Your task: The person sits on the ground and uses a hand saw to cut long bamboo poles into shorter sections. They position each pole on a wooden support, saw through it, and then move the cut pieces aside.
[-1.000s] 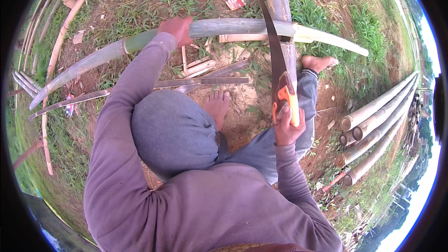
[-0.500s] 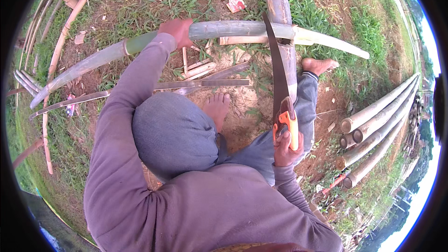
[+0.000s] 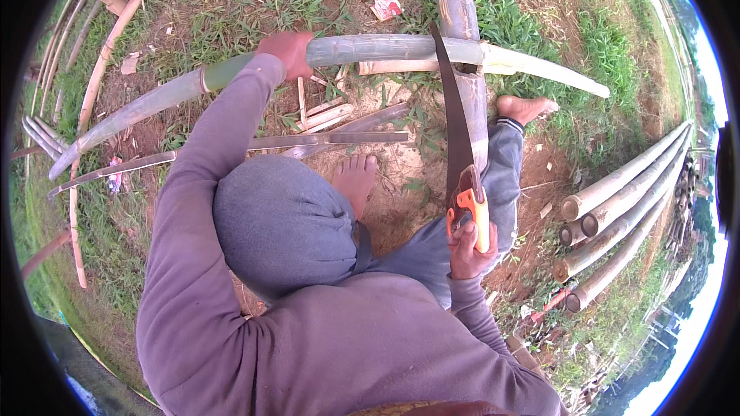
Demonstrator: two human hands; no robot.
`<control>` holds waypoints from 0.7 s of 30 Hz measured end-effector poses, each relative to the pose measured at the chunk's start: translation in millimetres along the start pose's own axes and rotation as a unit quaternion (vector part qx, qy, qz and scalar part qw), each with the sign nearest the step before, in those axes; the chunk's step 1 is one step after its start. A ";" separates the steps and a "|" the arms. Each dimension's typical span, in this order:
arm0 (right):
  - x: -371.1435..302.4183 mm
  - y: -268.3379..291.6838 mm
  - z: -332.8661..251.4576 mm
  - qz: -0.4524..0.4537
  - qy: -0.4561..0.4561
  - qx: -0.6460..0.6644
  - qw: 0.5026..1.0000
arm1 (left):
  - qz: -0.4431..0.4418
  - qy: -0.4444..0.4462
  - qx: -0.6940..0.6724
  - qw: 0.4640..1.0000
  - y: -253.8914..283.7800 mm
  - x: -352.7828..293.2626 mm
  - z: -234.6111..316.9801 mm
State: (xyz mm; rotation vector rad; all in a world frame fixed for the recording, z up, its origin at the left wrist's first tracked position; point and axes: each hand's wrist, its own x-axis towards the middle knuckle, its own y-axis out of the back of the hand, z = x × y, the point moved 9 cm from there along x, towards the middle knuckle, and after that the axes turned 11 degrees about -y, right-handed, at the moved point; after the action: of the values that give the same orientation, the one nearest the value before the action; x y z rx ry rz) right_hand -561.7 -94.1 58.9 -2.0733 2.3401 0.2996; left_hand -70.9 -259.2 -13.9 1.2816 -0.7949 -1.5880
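Right hand (image 3: 470,260) at four o'clock, fingers (image 3: 465,236) clamped on a saw (image 3: 457,119) crossing bamboo (image 3: 370,48) at one; left hand (image 3: 289,52) grips it at eleven. I can't read the wrapper (image 3: 386,5) at twelve.

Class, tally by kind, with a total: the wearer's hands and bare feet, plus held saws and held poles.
Hands: 2 (left hand, right hand)
Bare feet: 2 (left foot, right foot)
Held saw: 1
Held pole: 1
Total: 6

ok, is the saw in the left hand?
No, the right hand grips the saw by its orange handle, while the left hand holds the green bamboo pole.
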 end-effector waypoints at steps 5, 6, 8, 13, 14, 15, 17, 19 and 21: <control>114.9 -88.7 -10.8 -0.033 0.000 0.017 0.999 | -0.004 0.008 -0.002 1.000 -6.4 -0.1 -1.7; 136.7 -108.7 -27.2 -0.014 0.024 0.015 0.999 | 0.004 0.007 0.000 1.000 1.4 4.4 -0.6; 151.1 -109.4 -24.1 -0.007 0.043 -0.009 0.999 | -0.006 0.006 -0.007 1.000 3.1 3.8 0.9; 33.4 -32.4 4.6 -0.019 -0.014 0.020 1.000 | -0.005 0.013 -0.012 1.000 -4.1 1.4 -16.7; 11.2 -11.1 9.8 0.001 -0.003 0.035 0.999 | -0.007 0.005 -0.015 1.000 -8.2 3.7 -10.9; 2.1 0.3 11.7 0.004 0.005 0.007 1.000 | -0.007 -0.001 -0.016 1.000 -4.6 5.8 -5.8; -1.8 2.6 4.3 0.000 0.022 -0.035 0.999 | -0.003 0.000 -0.011 1.000 0.1 3.2 -5.0; 51.4 -37.6 5.1 -0.008 0.040 -0.010 0.999 | 0.001 0.002 -0.010 1.000 -1.0 0.9 -3.1; 133.5 -93.8 -9.2 -0.007 0.050 -0.013 0.999 | -0.009 0.002 -0.017 1.000 -4.5 1.8 2.6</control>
State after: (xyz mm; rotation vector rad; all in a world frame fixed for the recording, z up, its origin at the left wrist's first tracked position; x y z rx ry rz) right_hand -485.5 -237.1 37.8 -2.1637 2.3872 0.2328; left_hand -74.7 -259.3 -17.9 1.2707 -0.7525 -1.6053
